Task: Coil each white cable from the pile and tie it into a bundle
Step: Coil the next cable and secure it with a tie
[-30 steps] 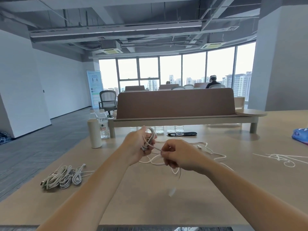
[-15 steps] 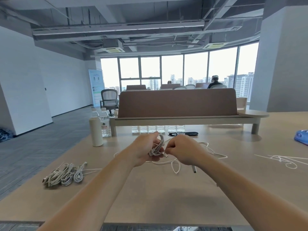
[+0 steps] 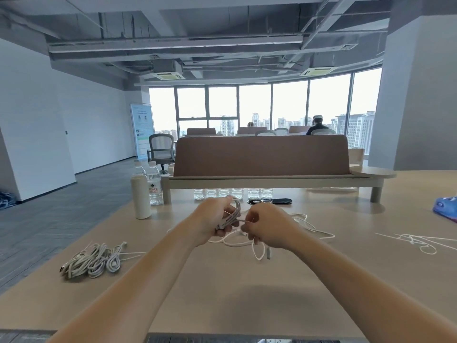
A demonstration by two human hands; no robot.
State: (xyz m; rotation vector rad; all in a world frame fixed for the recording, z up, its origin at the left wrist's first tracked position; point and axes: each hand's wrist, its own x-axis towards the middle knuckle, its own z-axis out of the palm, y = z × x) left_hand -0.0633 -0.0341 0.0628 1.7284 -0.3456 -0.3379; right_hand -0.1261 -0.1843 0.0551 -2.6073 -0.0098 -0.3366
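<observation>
On my far left, some white cables rolled up into bundles (image 3: 91,262) lie on the table (image 3: 222,305). Behind them stands a white bottle (image 3: 140,194), with a clear water bottle (image 3: 154,184) just beside it.

Next comes my left hand (image 3: 210,220). It is up above the table, in the middle. My fingers are curled round a coil (image 3: 235,214) of white cable, and I hold it tight. The loops stick out past my fingers.

A thin strand (image 3: 243,221) of the same cable runs from the coil to my right hand (image 3: 268,227). My thumb and finger pinch that strand. My other fingers are curled in. My two hands are very near each other, with only the strand between them.

Under my hands and a bit to the right, the pile (image 3: 306,225) of loose white cable lies on the table. One loop and a small plug (image 3: 268,254) show below my right hand. I cannot tell if the plug hangs or lies flat.

Behind my hands is a row of little water bottles (image 3: 232,193) and a flat black thing (image 3: 272,201).

Well apart on the right lies another loose cable (image 3: 418,243). A blue thing (image 3: 446,209) sits at the right edge.
</observation>
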